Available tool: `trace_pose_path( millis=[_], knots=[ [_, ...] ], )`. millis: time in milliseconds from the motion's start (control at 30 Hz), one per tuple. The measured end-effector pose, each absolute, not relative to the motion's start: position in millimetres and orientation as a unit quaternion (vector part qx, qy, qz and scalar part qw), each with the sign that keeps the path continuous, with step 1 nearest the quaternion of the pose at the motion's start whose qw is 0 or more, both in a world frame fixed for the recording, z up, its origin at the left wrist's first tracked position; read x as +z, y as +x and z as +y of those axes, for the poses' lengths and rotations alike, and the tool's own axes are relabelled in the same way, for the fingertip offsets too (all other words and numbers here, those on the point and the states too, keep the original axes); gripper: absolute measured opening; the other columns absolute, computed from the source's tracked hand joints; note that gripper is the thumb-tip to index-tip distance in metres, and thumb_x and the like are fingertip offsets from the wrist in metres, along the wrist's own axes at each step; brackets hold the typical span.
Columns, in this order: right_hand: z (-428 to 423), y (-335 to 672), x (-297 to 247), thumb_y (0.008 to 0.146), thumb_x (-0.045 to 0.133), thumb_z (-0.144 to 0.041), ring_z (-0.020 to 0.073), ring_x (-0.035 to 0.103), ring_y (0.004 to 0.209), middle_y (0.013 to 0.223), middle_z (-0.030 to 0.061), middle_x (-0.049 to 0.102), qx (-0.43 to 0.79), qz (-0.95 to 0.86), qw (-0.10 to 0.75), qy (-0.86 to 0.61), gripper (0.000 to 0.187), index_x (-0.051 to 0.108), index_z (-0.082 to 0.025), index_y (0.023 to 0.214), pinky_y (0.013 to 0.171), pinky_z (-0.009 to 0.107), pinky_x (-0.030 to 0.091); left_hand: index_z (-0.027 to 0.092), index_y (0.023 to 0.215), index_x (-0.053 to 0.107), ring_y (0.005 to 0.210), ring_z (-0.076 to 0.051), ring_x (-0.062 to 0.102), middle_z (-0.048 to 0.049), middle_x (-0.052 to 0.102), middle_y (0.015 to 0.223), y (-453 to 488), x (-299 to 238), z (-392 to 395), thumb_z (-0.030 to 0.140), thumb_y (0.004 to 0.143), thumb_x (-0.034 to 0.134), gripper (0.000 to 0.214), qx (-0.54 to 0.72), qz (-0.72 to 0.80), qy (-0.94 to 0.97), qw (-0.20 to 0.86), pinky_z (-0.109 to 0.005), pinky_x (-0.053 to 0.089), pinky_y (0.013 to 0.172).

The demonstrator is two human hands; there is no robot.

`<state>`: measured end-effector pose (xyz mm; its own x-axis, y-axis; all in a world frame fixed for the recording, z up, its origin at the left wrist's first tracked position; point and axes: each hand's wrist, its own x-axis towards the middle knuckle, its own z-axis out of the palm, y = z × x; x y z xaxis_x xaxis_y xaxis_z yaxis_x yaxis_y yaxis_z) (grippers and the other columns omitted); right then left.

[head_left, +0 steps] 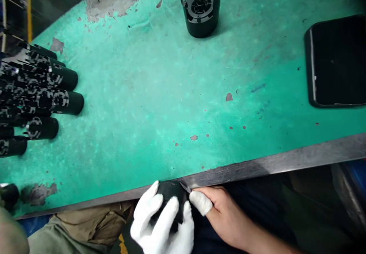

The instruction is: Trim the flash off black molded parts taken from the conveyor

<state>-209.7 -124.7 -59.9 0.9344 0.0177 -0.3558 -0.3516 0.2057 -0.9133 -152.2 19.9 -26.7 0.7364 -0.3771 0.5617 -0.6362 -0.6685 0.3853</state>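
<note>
My left hand (162, 223), in a white glove, wraps round a small black part (171, 195) held just below the table's near edge. My right hand (225, 216) is bare except for a white wrap on one fingertip; it pinches a small thin blade (185, 187) whose tip rests on the black part's top edge. Both hands sit over my lap, below the metal rim of the table (257, 168).
The green worn table top (160, 94) holds a pile of black cylinders with white markings (37, 98) at the left, a black round housing (201, 12) at the far middle, and a black tray (337, 61) at the right.
</note>
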Motion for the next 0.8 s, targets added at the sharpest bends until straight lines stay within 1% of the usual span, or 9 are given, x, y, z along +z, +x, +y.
trace_pose_path(
  millis=[67, 167, 367, 533, 633, 733, 800],
  knots=[
    [-125.2, -212.8, -64.3, 0.102, 0.045, -0.043, 0.0171, 0.06, 0.08, 0.075, -0.0002, 0.063, 0.12, 0.132, 0.77, -0.613, 0.038, 0.068, -0.02, 0.082, 0.08, 0.028, 0.047, 0.019, 0.091, 0.067, 0.108, -0.033, 0.067, -0.0064, 0.056, 0.104, -154.3, -29.4, 22.6, -0.002, 0.066, 0.079, 0.034, 0.225, -0.272, 0.889, 0.291, -0.055, 0.061, 0.086],
    [-127.6, -218.6, -71.2, 0.101, 0.045, -0.045, 0.0163, 0.058, 0.076, 0.076, 0.0, 0.064, 0.129, 0.125, 0.778, -0.603, 0.039, 0.068, -0.019, 0.083, 0.079, 0.028, 0.047, 0.02, 0.094, 0.068, 0.11, -0.034, 0.067, -0.0068, 0.057, 0.106, -156.3, -31.5, 25.1, -0.002, 0.067, 0.079, 0.036, 0.22, -0.262, 0.892, 0.297, -0.056, 0.06, 0.088],
    [-131.0, -216.1, -71.2, 0.102, 0.044, -0.045, 0.0165, 0.059, 0.078, 0.081, 0.0003, 0.068, 0.152, 0.114, 0.751, -0.632, 0.04, 0.068, -0.019, 0.086, 0.076, 0.027, 0.046, 0.016, 0.09, 0.067, 0.109, -0.036, 0.067, -0.0074, 0.057, 0.102, -153.2, -28.3, 20.7, -0.004, 0.066, 0.079, 0.034, 0.229, -0.28, 0.885, 0.291, -0.057, 0.06, 0.085],
    [-128.9, -214.7, -64.3, 0.103, 0.043, -0.043, 0.0154, 0.06, 0.079, 0.082, -0.0008, 0.068, 0.129, 0.137, 0.749, -0.635, 0.037, 0.066, -0.02, 0.085, 0.075, 0.026, 0.046, 0.016, 0.082, 0.065, 0.106, -0.035, 0.066, -0.0053, 0.055, 0.099, -150.4, -27.4, 17.7, -0.003, 0.064, 0.079, 0.031, 0.254, -0.326, 0.866, 0.28, -0.057, 0.062, 0.082],
    [-130.9, -217.8, -64.1, 0.102, 0.046, -0.04, 0.0151, 0.062, 0.079, 0.084, -0.0007, 0.07, 0.103, 0.132, 0.75, -0.64, 0.032, 0.069, -0.022, 0.09, 0.077, 0.025, 0.047, 0.016, 0.083, 0.065, 0.107, -0.035, 0.065, -0.006, 0.055, 0.1, -151.5, -26.4, 19.1, -0.002, 0.065, 0.079, 0.029, 0.237, -0.324, 0.872, 0.281, -0.058, 0.062, 0.082],
    [-134.7, -217.0, -63.9, 0.1, 0.049, -0.035, 0.0158, 0.064, 0.081, 0.087, -0.0002, 0.071, 0.102, 0.093, 0.738, -0.661, 0.026, 0.072, -0.023, 0.097, 0.079, 0.026, 0.047, 0.019, 0.084, 0.066, 0.107, -0.033, 0.065, -0.0056, 0.054, 0.1, -153.0, -26.1, 21.0, 0.001, 0.068, 0.078, 0.027, 0.224, -0.32, 0.875, 0.286, -0.057, 0.062, 0.082],
    [-135.7, -213.3, -62.0, 0.1, 0.049, -0.034, 0.0167, 0.064, 0.081, 0.086, 0.0004, 0.071, 0.108, 0.077, 0.727, -0.674, 0.027, 0.073, -0.023, 0.096, 0.08, 0.027, 0.047, 0.02, 0.085, 0.066, 0.107, -0.031, 0.064, -0.0048, 0.053, 0.098, -153.4, -27.7, 22.4, 0.002, 0.069, 0.078, 0.027, 0.222, -0.319, 0.877, 0.284, -0.057, 0.062, 0.084]
  ],
)
